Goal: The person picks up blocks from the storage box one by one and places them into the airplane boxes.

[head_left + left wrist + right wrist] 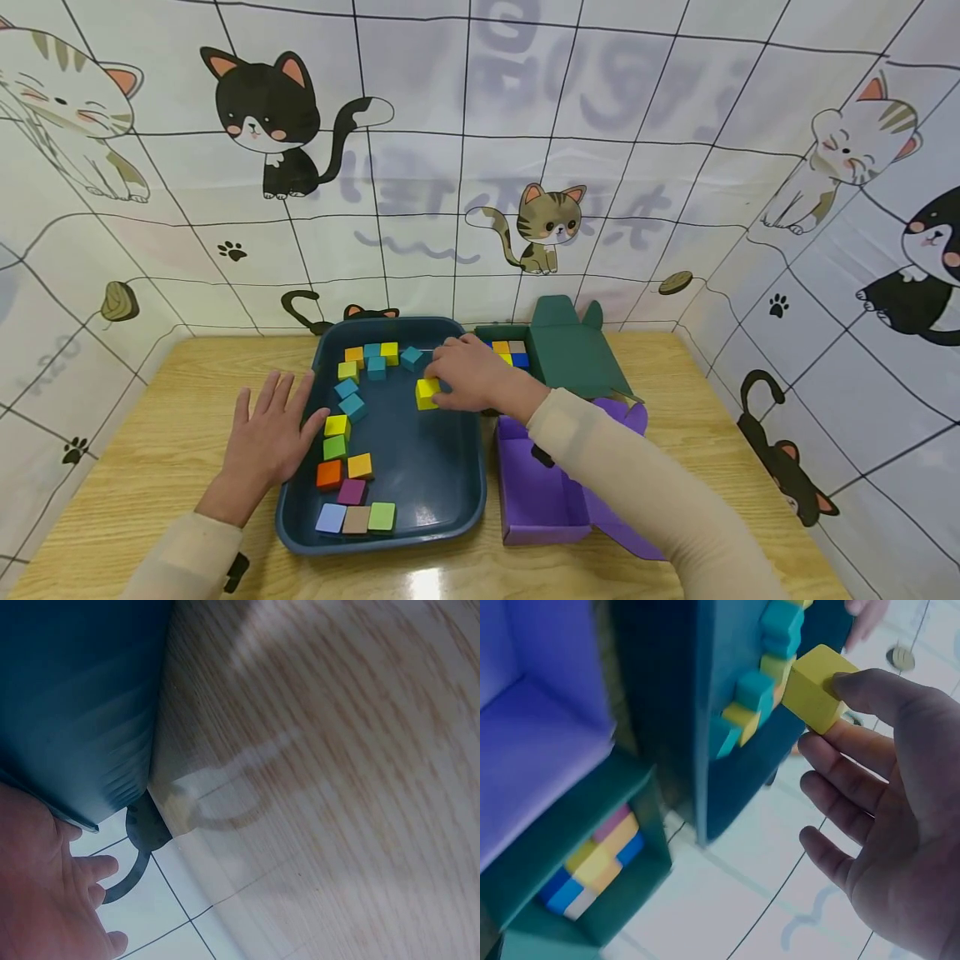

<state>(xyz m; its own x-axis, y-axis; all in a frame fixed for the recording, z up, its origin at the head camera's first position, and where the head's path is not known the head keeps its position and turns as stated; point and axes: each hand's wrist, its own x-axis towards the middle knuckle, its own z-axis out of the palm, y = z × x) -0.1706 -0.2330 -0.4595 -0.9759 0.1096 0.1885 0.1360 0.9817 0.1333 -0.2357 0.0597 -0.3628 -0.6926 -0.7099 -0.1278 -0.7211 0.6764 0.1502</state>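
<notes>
Right hand (486, 377) is pinching a yellow cube (426, 394) | cube is sitting left of that palm, over the right half of the dark-blue rectangular tray (427, 475) | open green cardboard box (573, 358) is standing just right of tray | left hand (262, 437) is lying spread at tray's left rim

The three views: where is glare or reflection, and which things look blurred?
Head view: bright glare on the table, softer shine inside the tray; left wrist view: hazy, pale reflections on the table; right wrist view: blocks in the green box look blurred, the yellow block in the right hand sharper.
</notes>
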